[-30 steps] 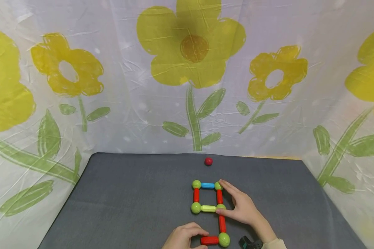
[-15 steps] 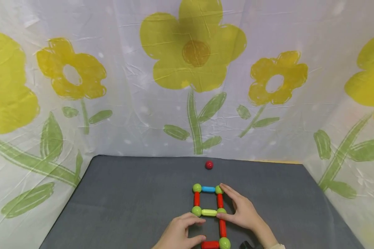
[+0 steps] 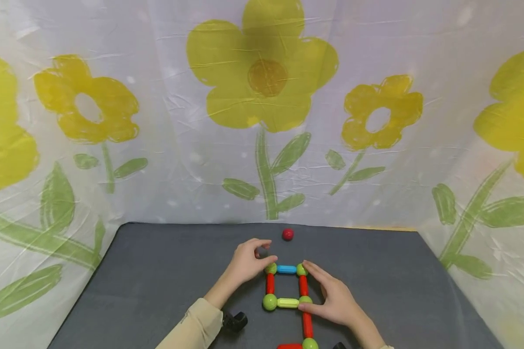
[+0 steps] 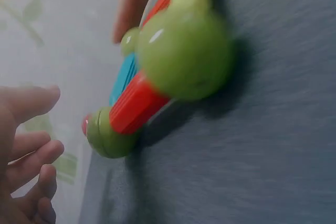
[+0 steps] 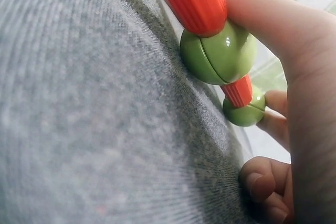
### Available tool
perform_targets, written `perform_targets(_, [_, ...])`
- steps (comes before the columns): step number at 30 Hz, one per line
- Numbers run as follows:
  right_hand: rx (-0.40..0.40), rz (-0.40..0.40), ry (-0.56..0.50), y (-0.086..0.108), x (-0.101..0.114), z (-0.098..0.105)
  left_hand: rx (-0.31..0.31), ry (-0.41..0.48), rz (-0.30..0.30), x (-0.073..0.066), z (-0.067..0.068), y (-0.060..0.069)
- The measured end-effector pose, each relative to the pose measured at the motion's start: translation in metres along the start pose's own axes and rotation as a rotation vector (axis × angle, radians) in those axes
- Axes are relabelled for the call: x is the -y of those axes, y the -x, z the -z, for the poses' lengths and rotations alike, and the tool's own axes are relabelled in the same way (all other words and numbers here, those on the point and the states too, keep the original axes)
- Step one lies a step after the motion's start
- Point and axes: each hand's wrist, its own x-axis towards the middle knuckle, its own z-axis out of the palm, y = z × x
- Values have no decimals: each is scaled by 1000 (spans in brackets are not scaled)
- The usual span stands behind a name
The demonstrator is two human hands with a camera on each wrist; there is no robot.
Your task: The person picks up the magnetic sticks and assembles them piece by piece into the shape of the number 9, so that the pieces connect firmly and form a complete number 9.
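On the dark cloth lies a flat frame of magnetic rods and green balls, with a blue rod (image 3: 286, 269) at its far side and a yellow-green rod (image 3: 287, 303) across its middle. Red rods form the sides, and a lower red rod (image 3: 307, 325) runs toward the near edge. My right hand (image 3: 337, 299) holds the frame's right side, thumb at the middle green ball (image 5: 219, 53) and fingertips at the far green ball (image 5: 244, 107). My left hand (image 3: 248, 261) hovers by the far left corner, fingers apart and holding nothing. Beyond it sits a loose red ball (image 3: 287, 234).
Dark grey cloth (image 3: 166, 271) covers the table. A flower-printed sheet (image 3: 174, 160) rises behind and at both sides. Black wrist gear (image 3: 235, 321) shows beside my left sleeve (image 3: 201, 322). Another red rod (image 3: 289, 346) is cut off at the bottom of the head view.
My left hand has left the near red rod and travelled forward past the frame's left side toward the far corner. The right hand stays at the frame. The head view has shifted slightly.
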Motion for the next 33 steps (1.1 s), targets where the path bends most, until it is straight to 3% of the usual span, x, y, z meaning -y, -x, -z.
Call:
perform_targets(8, [-8,-16,2,2,-2,0,16,-7,40,9,-20,-55])
perform_targets(18, [4,31,-34,-1,-4,1,34,-54,104,5,-46,-89])
perform_targets(24, [3,22,-36,-2,-5,-1,1,-116,159,3,-53,-97])
perform_targets(33, [18,0,-53,-1,-3,1,-23,-170,136,-4,-54,-96])
